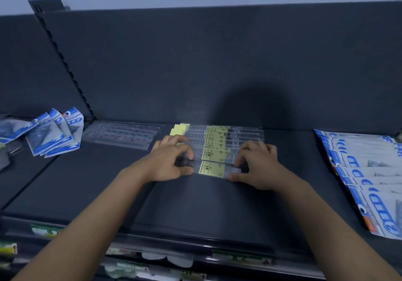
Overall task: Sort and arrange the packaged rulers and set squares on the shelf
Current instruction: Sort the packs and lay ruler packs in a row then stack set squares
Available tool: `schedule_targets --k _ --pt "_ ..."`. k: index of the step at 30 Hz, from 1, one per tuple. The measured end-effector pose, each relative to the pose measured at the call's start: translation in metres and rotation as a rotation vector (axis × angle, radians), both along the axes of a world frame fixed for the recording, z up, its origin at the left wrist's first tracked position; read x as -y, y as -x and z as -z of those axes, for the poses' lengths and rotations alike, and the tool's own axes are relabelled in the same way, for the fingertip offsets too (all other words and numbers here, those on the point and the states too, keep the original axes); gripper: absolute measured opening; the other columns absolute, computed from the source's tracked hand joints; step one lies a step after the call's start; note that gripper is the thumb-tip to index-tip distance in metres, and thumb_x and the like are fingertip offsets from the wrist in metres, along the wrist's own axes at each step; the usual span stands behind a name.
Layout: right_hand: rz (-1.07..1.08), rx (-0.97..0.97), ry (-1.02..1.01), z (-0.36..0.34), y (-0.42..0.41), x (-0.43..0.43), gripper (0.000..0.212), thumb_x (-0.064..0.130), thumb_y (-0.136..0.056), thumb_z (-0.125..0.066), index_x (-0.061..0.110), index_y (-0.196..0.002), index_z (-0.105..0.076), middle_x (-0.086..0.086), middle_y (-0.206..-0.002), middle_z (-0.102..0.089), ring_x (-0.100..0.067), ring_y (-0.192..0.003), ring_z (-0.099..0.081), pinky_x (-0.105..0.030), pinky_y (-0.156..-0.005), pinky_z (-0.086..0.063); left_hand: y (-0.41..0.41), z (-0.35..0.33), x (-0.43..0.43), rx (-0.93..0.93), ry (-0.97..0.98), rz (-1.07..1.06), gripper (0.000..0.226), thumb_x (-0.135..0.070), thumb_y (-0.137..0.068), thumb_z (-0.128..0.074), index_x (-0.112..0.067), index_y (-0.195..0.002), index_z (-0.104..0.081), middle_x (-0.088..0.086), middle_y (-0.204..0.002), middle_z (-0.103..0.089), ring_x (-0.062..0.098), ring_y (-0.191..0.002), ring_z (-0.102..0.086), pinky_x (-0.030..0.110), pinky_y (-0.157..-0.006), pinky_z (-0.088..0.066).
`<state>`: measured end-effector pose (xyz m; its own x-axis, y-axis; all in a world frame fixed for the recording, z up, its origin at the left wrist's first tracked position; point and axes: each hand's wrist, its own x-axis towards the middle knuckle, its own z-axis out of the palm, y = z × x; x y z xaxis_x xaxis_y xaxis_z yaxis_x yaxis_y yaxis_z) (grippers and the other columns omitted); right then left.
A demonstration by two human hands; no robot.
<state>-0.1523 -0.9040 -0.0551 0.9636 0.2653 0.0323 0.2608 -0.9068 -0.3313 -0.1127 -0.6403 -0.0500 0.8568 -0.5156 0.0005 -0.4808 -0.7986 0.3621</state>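
A row of clear packaged rulers with yellow labels (214, 141) lies fanned on the dark shelf (91, 182), running from the back wall toward me. My left hand (171, 159) pinches the left end of the nearest ruler (212, 169), thumb below and fingers above. At the same ruler's right end, my right hand (256, 164) holds it the same way. Another stack of clear rulers (121, 135) lies flat to the left. Blue-and-white set square packs sit in a loose heap at the left (52, 135) and in an overlapped row at the right (367, 172).
The shelf's dark back panel (217, 63) rises right behind the rulers. A slotted upright (65, 63) stands at the back left. A price rail (195, 243) runs along the shelf's front edge, with other goods on the shelf below.
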Motion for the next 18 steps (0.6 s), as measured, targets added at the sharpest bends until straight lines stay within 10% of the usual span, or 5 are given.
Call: schedule_targets --k 9,18 --pt "0.041 0.18 -0.013 0.002 -0.003 0.0 0.023 0.05 -0.088 -0.055 0.035 -0.103 -0.045 0.015 -0.114 -0.039 -0.008 -0.119 -0.032 -0.023 -0.095 -0.008 0.01 0.009 0.007 0.169 0.104 -0.045 0.036 -0.035 -0.096 -0.053 -0.029 -0.131 -0.05 -0.02 -0.12 -0.049 0.003 -0.108 -0.042 0.03 -0.109 -0.024" --pt "0.009 0.197 -0.122 -0.014 -0.002 -0.045 0.045 0.037 -0.092 -0.055 0.019 -0.132 -0.046 0.0 -0.135 -0.046 -0.021 -0.125 -0.043 -0.028 -0.102 -0.03 0.027 -0.012 -0.022 0.273 -0.022 -0.131 0.057 -0.05 -0.097 -0.045 -0.023 -0.147 -0.036 -0.002 -0.155 -0.032 0.014 -0.141 -0.026 0.027 -0.115 -0.011"
